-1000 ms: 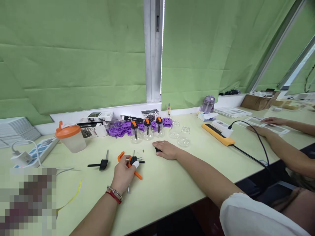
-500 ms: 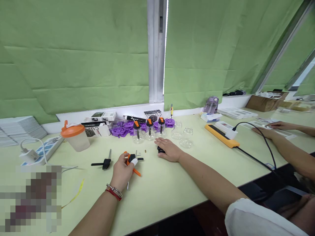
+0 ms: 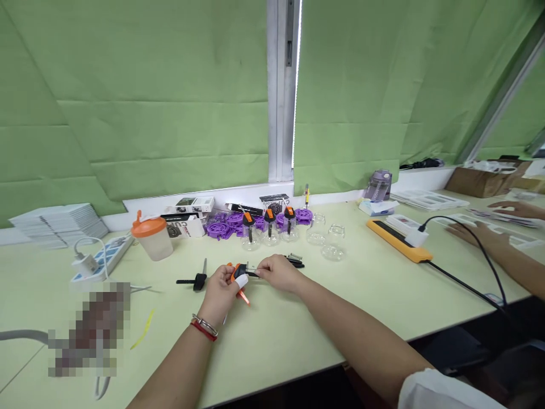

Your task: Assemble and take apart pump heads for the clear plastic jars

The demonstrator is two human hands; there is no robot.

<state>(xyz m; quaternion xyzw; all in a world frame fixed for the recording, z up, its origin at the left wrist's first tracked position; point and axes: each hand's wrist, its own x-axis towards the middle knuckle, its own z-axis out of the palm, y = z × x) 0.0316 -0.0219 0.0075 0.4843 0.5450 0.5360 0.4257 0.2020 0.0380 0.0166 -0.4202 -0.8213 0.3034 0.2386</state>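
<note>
My left hand [image 3: 221,288], with a white wrap on the thumb, is closed around an orange-and-black trigger sprayer head [image 3: 239,274]. An orange lever points down from it, and thin metal bits show at its right end. There the fingertips of my right hand [image 3: 277,272] pinch together at a small, thin part that I cannot make out. Just beyond the right hand, a metal spring [image 3: 294,257] lies by black parts [image 3: 297,263]. Left of my left hand rests a black piece with a metal rod [image 3: 199,280].
Behind stand several clear bottles, some with orange-and-black tops [image 3: 269,217], before purple plastic parts [image 3: 220,227]. An orange-lidded cup [image 3: 152,237] and a power strip [image 3: 103,258] are at left. At right are a yellow-black power strip [image 3: 399,241], its cable and another person's hands [image 3: 479,236].
My right hand has lifted off the black parts and come left to the sprayer head, fingers now pinched. The left hand keeps its hold. The view has shifted slightly left.
</note>
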